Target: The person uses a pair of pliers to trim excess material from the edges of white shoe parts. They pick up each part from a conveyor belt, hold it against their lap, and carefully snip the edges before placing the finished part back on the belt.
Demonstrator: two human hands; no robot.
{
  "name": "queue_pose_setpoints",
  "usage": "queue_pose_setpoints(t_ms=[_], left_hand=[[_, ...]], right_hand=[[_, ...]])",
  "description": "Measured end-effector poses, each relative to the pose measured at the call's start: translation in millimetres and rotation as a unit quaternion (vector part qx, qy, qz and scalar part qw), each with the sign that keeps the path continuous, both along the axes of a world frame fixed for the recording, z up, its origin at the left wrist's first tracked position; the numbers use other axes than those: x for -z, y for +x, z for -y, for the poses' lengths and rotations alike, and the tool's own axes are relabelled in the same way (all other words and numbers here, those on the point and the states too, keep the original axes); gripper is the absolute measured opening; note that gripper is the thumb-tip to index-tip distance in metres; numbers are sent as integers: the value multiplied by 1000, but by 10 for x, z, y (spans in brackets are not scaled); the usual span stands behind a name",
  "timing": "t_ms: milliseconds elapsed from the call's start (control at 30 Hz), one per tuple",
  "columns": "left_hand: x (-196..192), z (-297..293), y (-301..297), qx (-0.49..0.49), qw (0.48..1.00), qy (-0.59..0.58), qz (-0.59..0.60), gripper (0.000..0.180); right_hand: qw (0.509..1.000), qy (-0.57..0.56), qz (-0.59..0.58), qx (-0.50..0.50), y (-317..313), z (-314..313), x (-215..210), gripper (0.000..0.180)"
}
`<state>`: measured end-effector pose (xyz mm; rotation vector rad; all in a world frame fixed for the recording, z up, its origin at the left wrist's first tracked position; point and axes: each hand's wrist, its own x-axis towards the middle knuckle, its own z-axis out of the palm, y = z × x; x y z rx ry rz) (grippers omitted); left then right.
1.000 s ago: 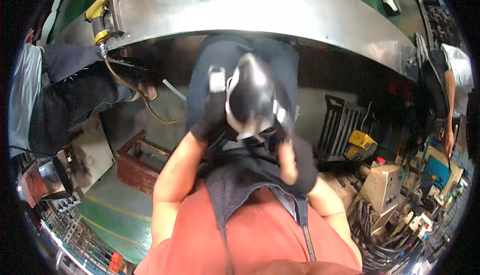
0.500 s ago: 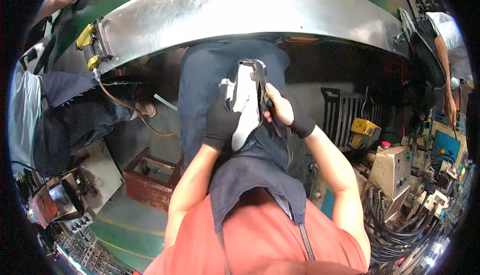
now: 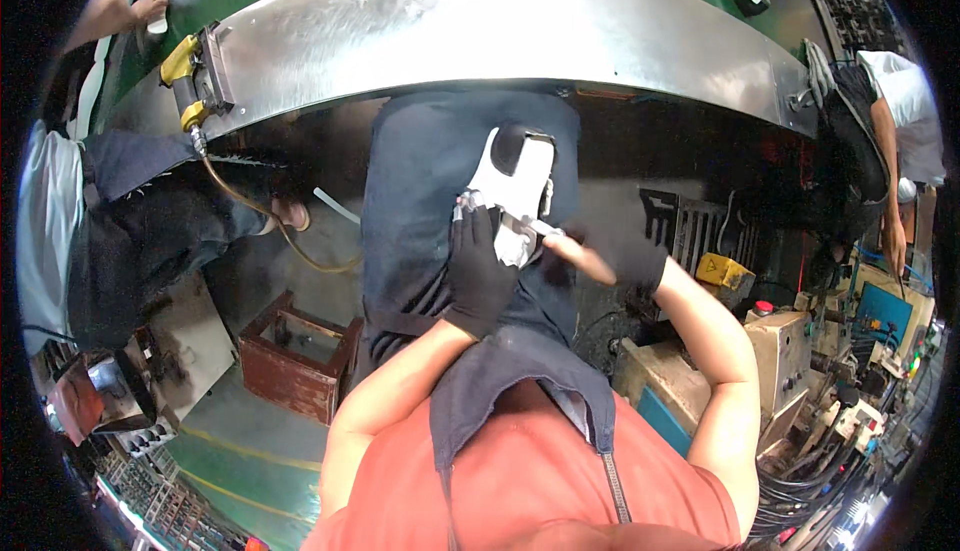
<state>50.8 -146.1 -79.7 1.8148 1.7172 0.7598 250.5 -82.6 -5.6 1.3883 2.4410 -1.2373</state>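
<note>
On lap (image 3: pixel 410 166): left hand (image 3: pixel 481 271), fingers together, against white shoe (image 3: pixel 528 181); right hand (image 3: pixel 612 254) blurred, fingers can't tell. Weak hold could mean slip.

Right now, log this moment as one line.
left hand: touching white shoe; right hand: at shoe's near end, blurred; shoe: over lap; yellow tool: metal bench, left end

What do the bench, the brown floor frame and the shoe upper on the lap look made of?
Bench: bare metal, likely steel; silvery, bright glare, smudges.
Brown frame: probably painted or varnished wood; chunky boards, scuffed surface.
Shoe upper: leather or synthetic, can't tell; smooth white with a black patch.
</note>
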Motion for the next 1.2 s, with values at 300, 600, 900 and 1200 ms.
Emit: queue_pose_setpoints(t_ms=[300,600,900,1200], left_hand=[[246,-310,-217,55,996,40,54,71],[42,-575,32,16,983,4,-185,77],[48,-7,-410,73,996,0,47,87],[1,231,-391,-54,895,-248,368,51]], right_hand=[[992,12,-21,123,-76,92,458,38],[969,-195,133,-70,231,-715,-739,53],[992,28,-124,-14,-228,-17,-220,23],[914,-305,-54,261,27,724,304,46]])
